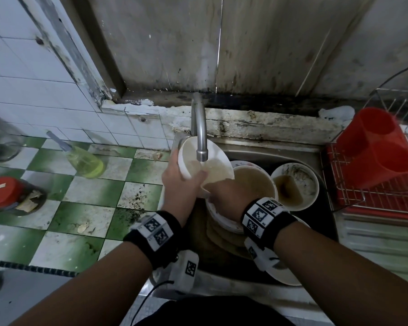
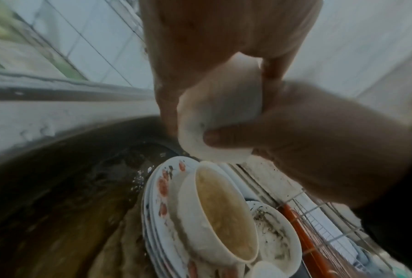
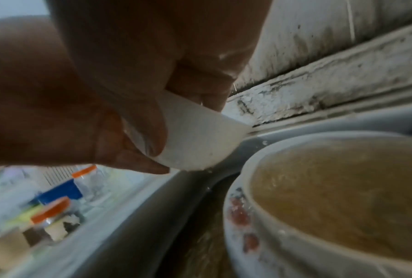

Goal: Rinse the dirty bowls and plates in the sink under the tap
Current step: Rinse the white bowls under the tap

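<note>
Head view: a white bowl (image 1: 204, 161) was held tilted under the spout of the metal tap (image 1: 200, 135), above the far left part of the steel sink (image 1: 269, 152), with cloudy water inside it. The left hand (image 1: 178, 180) gripped the bowl's left rim and outer wall, thumb over the near edge; the right hand (image 1: 224, 190) was at the bowl's lower near edge, its fingers hidden, so its grip could not be read here. Just right of the held bowl sat a bowl of brown water (image 1: 254, 184) on a stack of plates, and further right a dirty plate (image 1: 295, 187) holding a brown puddle. A red cutlery holder (image 1: 375, 147) stood in a wire dish rack (image 1: 353, 196) right of the sink. On the green-and-white tiled counter (image 1: 92, 191) at left lay a yellow liquid bottle (image 1: 85, 161) and a red-lidded jar (image 1: 12, 194). Left wrist view: the left hand (image 2: 200, 47) curled round the white bowl (image 2: 214, 112) from above, while the right hand (image 2: 307, 135) pinched its base and side, thumb pressed on the foot ring. Below stood the full bowl (image 2: 219, 216) on a flower-patterned plate (image 2: 160, 191). Right wrist view: the right hand's (image 3: 140, 65) fingers and thumb pinched the white bowl's (image 3: 195, 139) wall; the bowl of brown water (image 3: 343, 197) sat near right.
</note>
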